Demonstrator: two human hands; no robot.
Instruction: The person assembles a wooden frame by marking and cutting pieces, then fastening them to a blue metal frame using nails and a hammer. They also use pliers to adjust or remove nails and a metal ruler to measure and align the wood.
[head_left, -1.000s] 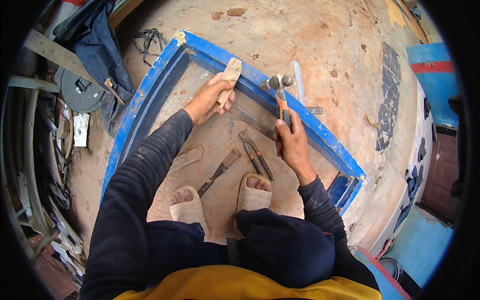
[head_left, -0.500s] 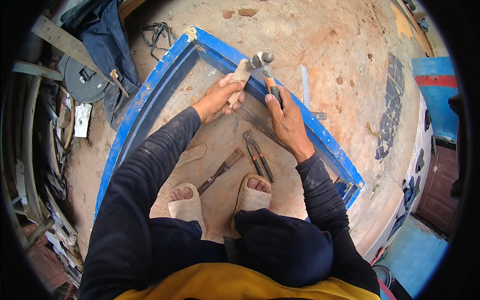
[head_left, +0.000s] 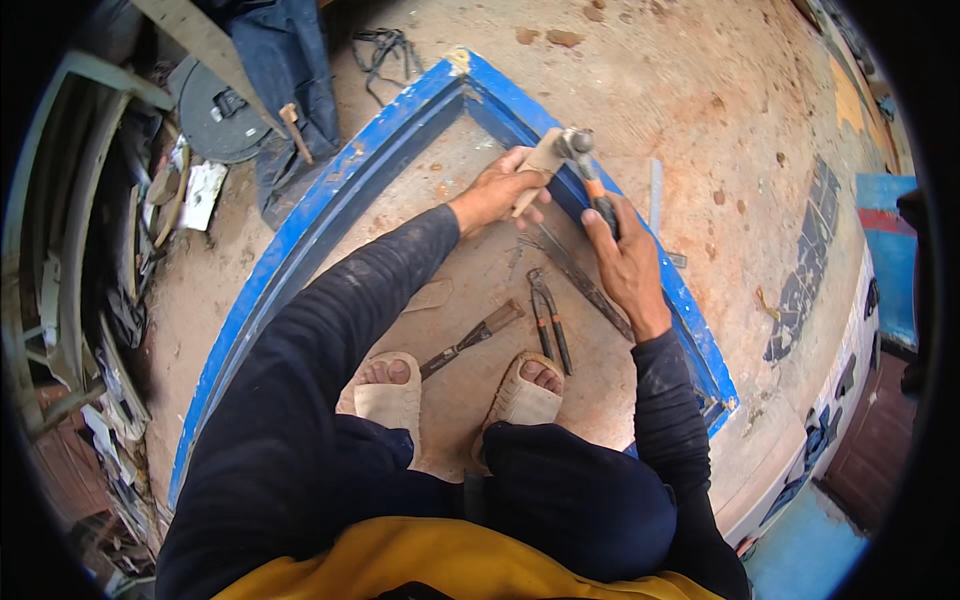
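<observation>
My left hand (head_left: pixel 497 192) is closed around a short flat piece of wood (head_left: pixel 543 160), tilted over the inner edge of a blue wooden frame (head_left: pixel 300 228). My right hand (head_left: pixel 632 268) grips a hammer (head_left: pixel 596 190) with an orange and black handle. The hammer's metal head is right by the upper end of the wood; whether they touch I cannot tell. Inside the frame, pincers (head_left: pixel 547 318) with orange and black handles lie on the floor. A chisel (head_left: pixel 472 338) rests beside them, close to my feet. A long dark metal bar (head_left: pixel 588 283) lies partly under my right hand.
Outside the frame's right side lies a pale straight strip (head_left: pixel 655 190). Beyond the far corner is a tangled black cord (head_left: pixel 385 58). Dark cloth (head_left: pixel 285 75), a round grey disc (head_left: pixel 215 112) and stacked scrap wood (head_left: pixel 95 250) crowd the left. My sandalled feet (head_left: pixel 525 392) stand inside the frame.
The whole view has shifted, so the frame and tools appear farther right. Both hands keep their grips, with the hammer head still near the wood's upper end.
</observation>
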